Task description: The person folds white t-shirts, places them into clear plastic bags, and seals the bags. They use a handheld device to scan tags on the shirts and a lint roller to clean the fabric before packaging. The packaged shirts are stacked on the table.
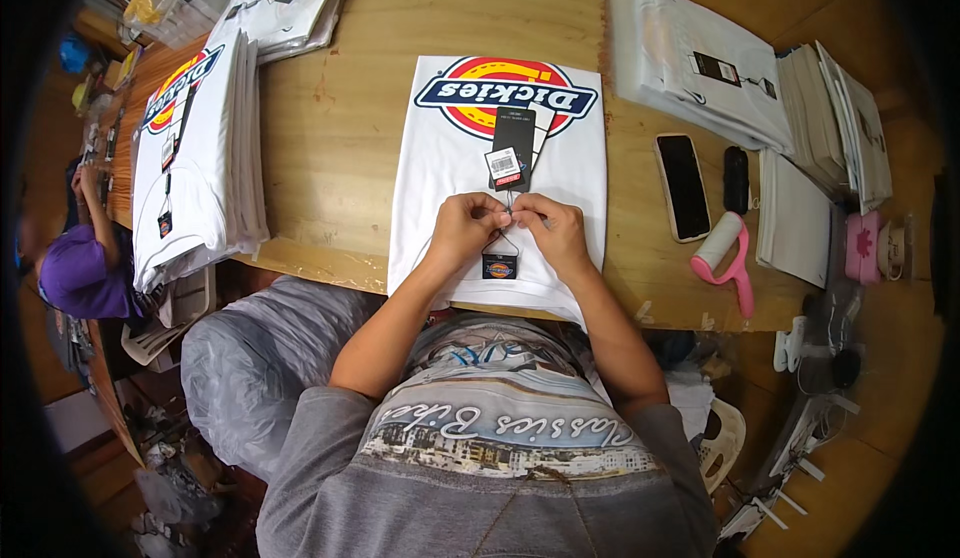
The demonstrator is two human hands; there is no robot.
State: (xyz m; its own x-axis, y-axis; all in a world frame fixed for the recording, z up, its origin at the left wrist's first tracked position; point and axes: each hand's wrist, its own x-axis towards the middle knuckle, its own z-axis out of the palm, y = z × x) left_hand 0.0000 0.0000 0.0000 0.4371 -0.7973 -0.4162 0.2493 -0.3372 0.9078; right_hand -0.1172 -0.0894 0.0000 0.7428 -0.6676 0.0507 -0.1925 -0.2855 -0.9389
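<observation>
A folded white T-shirt point(425, 183) with a red, yellow and blue printed logo lies in front of me at the table's near edge. On it rests a black hang tag point(515, 130) with a white barcode sticker. A thin dark tag cord point(512, 242) runs from this tag toward a black neck label point(500, 266) near the collar. My left hand point(470, 226) and my right hand point(552, 228) meet over the shirt, fingertips closed in a pinch on the cord between the tag and the label. The exact pinch point is partly hidden by the fingers.
Stacks of folded white shirts point(200, 193) stand at the left, with bagged shirts point(700, 48) at the far right. A phone point(682, 188), a black object point(736, 180) and a pink lint roller point(730, 258) lie to my right. A person in purple point(88, 273) is at far left.
</observation>
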